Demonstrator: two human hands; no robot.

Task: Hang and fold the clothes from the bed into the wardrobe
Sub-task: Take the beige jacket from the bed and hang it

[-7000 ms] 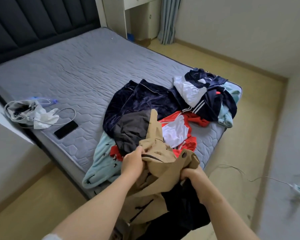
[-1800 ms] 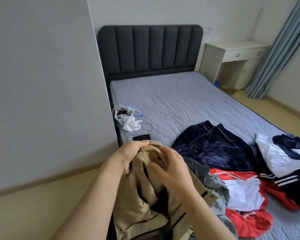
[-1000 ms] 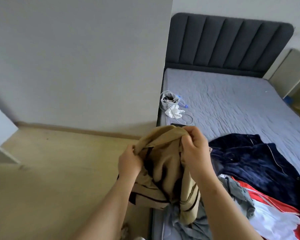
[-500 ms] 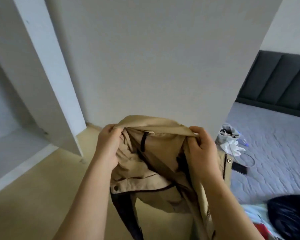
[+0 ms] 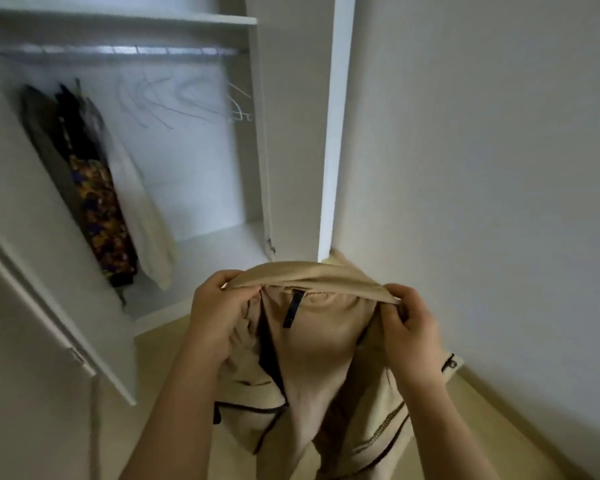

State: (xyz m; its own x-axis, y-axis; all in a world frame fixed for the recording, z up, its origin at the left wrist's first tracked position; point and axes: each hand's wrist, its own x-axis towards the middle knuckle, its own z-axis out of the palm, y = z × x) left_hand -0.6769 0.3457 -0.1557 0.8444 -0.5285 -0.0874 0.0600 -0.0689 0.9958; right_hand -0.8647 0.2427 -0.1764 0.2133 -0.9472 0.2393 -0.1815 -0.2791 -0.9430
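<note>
I hold a tan jacket with black trim up in front of me by its collar. My left hand grips the collar's left end and my right hand pinches its right end. A black hanging loop shows inside the collar. The jacket's body hangs down between my forearms. Ahead stands the open white wardrobe, its rail near the top. Several bare wire hangers hang on the rail's right part. The bed is out of view.
Several garments, dark, patterned and cream, hang at the wardrobe's left. An open wardrobe door juts out at the lower left, another door edge stands right of the opening. A plain wall fills the right. Pale wooden floor lies below.
I have turned left from the bed to face the wardrobe, carrying the jacket. My hands have spread the collar wider; the bed has left the view.
</note>
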